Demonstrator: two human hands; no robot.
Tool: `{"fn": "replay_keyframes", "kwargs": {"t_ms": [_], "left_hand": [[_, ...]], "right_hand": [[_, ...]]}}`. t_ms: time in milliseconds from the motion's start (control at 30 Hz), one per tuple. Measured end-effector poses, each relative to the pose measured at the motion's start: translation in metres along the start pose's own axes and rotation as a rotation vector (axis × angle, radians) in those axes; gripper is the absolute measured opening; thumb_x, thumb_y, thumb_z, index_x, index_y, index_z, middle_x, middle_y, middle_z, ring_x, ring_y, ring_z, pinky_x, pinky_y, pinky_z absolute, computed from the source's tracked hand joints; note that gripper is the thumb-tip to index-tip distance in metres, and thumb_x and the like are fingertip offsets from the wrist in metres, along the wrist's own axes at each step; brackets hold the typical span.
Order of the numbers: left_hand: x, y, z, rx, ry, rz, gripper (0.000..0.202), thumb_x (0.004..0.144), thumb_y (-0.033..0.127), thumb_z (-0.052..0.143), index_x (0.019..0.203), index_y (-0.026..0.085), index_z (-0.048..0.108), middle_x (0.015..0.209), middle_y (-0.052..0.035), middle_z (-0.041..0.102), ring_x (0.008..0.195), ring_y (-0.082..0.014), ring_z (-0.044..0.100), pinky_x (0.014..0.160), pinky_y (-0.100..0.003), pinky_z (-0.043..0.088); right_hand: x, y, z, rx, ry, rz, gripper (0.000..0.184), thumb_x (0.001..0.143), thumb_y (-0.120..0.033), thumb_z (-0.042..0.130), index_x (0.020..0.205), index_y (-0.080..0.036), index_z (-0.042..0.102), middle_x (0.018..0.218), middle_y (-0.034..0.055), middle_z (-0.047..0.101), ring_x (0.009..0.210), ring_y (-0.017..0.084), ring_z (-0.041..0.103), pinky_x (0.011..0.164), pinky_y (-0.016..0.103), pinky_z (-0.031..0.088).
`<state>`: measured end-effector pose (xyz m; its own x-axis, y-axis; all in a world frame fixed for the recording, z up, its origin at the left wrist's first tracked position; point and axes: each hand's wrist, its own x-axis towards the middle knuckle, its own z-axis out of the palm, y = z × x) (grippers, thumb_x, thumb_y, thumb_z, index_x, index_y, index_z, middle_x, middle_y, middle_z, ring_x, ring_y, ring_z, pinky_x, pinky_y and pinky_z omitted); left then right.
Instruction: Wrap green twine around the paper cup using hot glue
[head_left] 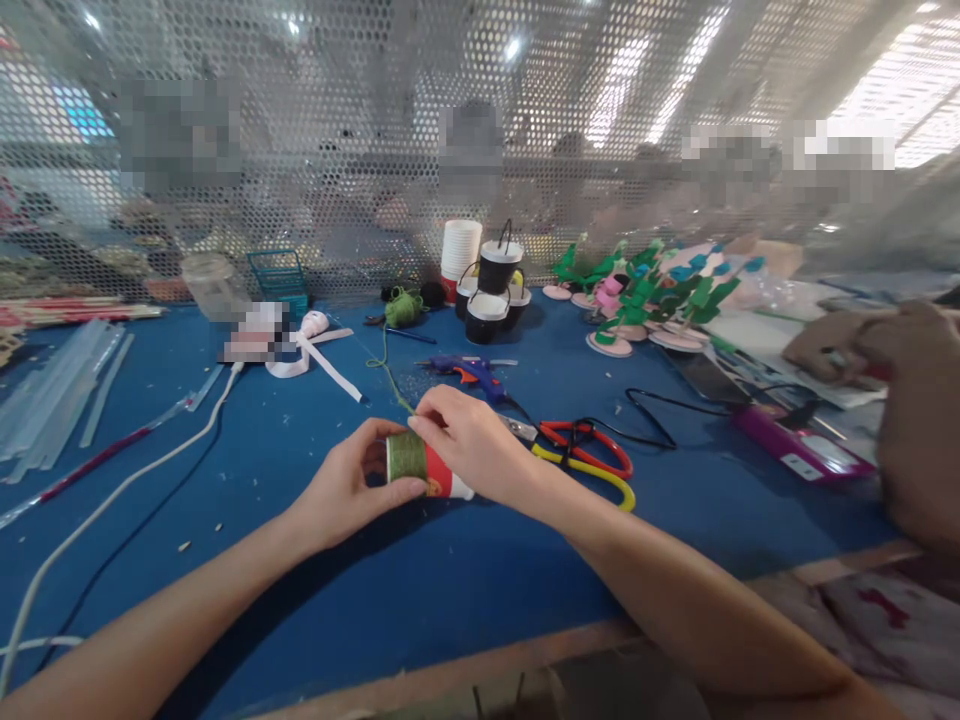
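My left hand (352,485) grips one end of a small paper cup (424,468) lying on its side over the blue table (450,590). Part of the cup is wound with green yarn; the rest shows red and white. My right hand (469,440) lies over the cup, its fingers pinching the green yarn strand (386,370) against the wound part. The strand runs back to a green yarn ball (403,307) near the mesh screen.
A blue glue gun (472,370) and red and yellow scissors (592,455) lie just behind my hands. Black-wrapped cups (491,290), a white cup stack (459,250), foam flowers (645,295), clear glue sticks (52,395) and a white ribbon (315,350) surround them. Another person's arm (900,400) is at right.
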<state>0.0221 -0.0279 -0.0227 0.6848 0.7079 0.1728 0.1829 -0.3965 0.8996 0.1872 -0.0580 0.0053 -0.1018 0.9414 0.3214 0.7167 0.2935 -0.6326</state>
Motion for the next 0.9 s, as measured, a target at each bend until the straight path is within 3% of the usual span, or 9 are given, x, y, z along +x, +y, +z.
{"fn": "replay_keyframes", "kwargs": {"t_ms": [300,667,900], "left_hand": [[-0.002,0.003,-0.004,0.286,0.007,0.292,0.044,0.072,0.034,0.066,0.108,0.018,0.045,0.102,-0.0089,0.055,0.092,-0.0208,0.056,0.078,-0.035,0.05],[-0.003,0.002,-0.006,0.409,-0.015,0.388,0.047,0.074,0.036,0.064,0.111,0.017,0.043,0.106,-0.0102,0.053,0.097,-0.0211,0.055,0.081,-0.035,0.05],[-0.006,0.005,-0.006,0.575,-0.082,0.517,0.049,0.081,0.036,0.056,0.122,0.019,0.037,0.115,-0.013,0.048,0.107,-0.0234,0.05,0.09,-0.039,0.047]], "right_hand": [[0.003,0.006,-0.01,0.176,-0.034,0.016,0.012,0.078,-0.02,0.052,0.066,-0.019,0.052,0.069,-0.0005,0.054,0.066,0.012,0.049,0.062,0.027,0.038],[0.004,0.004,-0.012,0.22,-0.064,0.05,0.011,0.077,-0.02,0.054,0.066,-0.018,0.053,0.068,-0.0009,0.054,0.065,0.012,0.049,0.061,0.026,0.038],[0.009,0.005,-0.013,0.413,-0.21,0.156,0.011,0.075,-0.02,0.056,0.064,-0.017,0.055,0.064,-0.0022,0.055,0.06,0.01,0.049,0.058,0.024,0.039]]}}
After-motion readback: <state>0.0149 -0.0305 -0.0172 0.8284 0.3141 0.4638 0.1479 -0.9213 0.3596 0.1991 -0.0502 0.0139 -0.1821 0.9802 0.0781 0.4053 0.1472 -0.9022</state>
